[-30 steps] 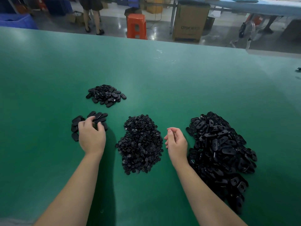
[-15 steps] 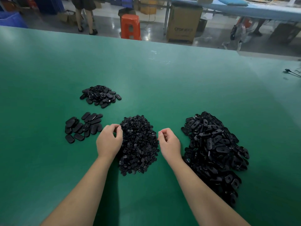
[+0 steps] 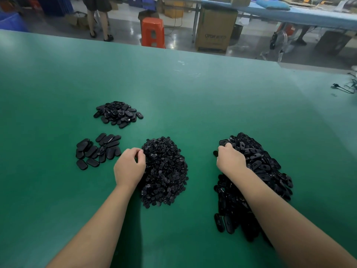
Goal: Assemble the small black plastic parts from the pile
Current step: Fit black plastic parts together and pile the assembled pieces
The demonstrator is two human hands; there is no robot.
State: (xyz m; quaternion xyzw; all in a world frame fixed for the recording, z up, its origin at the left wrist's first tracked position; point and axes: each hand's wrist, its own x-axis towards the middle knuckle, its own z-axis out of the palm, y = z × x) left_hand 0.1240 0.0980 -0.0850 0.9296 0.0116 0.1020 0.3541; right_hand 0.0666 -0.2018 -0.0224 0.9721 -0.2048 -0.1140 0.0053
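On the green surface (image 3: 193, 97) four black groups are lying: two large piles near the hands, two small clusters beyond the left one. The left hand (image 3: 129, 167) is curling its grip at the left edge of the middle pile (image 3: 166, 171); the right hand (image 3: 229, 160) is digging into the oval-piece pile (image 3: 266, 171), what either grasps staying hidden.

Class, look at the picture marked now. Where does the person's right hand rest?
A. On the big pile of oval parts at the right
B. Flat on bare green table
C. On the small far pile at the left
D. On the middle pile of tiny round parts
A: the right hand lies on the upper left edge of the big pile of oval parts, while the left hand is at the middle pile.
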